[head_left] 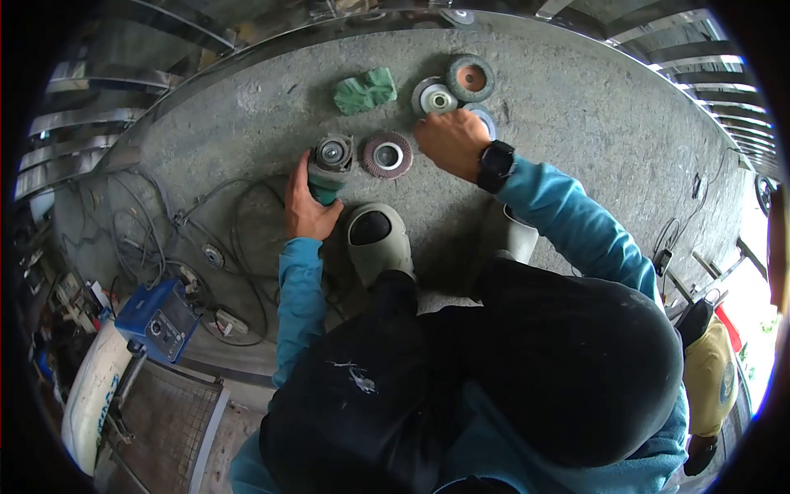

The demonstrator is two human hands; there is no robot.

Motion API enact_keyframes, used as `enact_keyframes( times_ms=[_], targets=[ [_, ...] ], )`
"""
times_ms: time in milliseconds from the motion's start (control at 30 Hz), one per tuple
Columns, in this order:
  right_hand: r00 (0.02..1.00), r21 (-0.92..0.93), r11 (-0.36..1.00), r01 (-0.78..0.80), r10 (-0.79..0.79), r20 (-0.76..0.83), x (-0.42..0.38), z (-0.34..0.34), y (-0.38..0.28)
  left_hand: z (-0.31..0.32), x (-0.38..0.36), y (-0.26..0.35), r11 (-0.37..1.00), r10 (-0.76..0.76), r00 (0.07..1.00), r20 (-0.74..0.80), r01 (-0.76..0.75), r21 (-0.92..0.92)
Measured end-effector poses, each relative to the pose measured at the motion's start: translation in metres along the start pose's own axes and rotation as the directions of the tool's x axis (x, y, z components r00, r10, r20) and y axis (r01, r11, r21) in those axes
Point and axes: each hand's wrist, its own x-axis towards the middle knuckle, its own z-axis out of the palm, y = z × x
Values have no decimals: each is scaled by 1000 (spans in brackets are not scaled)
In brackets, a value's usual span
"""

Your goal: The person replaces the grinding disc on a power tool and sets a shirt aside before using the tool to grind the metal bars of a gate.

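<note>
My left hand (308, 204) is wrapped round the green body of an angle grinder (332, 156), whose bare spindle faces up. Just right of the grinder, a reddish-brown flap disc (388, 156) lies on the concrete floor. My right hand (453, 142), with a black watch at the wrist, reaches to a small group of discs. Its fingers are curled at the near edge of a grey disc with a metal hub (437, 99); whether they grip anything is hidden. A grinding wheel with an orange centre (471, 78) lies behind, and a bluish disc (480, 119) shows partly past the hand.
A crumpled green cloth (365, 90) lies on the floor ahead. Cables (156, 222) are tangled at the left, near a blue welding machine (159, 319) and a white gas cylinder (92, 395). Metal railings (699, 70) curve round the far side. My shoe (378, 239) stands close to the grinder.
</note>
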Motion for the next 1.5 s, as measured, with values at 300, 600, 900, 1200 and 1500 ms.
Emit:
enact_keyframes(
  times_ms=[300, 600, 900, 1200, 1500],
  targets=[
    [914, 390, 919, 59, 108, -391, 5, 52, -17, 14, -3, 9, 1000, 22, 999, -35, -22, -10],
    [781, 930, 365, 28, 573, -249, -85, -5, 34, 42, 20, 57, 957, 240, 935, 261, -273, 96],
    [928, 970, -188, 154, 365, -77, -70, 34, 1, 39, 31, 72, 952, 303, 907, 293, -303, -48],
    [935, 988, -97, 117, 345, -77, -70, 40, 8, 56, 35, 91, 826, 548, 834, -58, -551, -120],
    [827, 961, 38, 273, 501, -255, -78, 50, 25, 73, 35, 91, 885, 457, 888, -43, -459, -78]
  ],
)
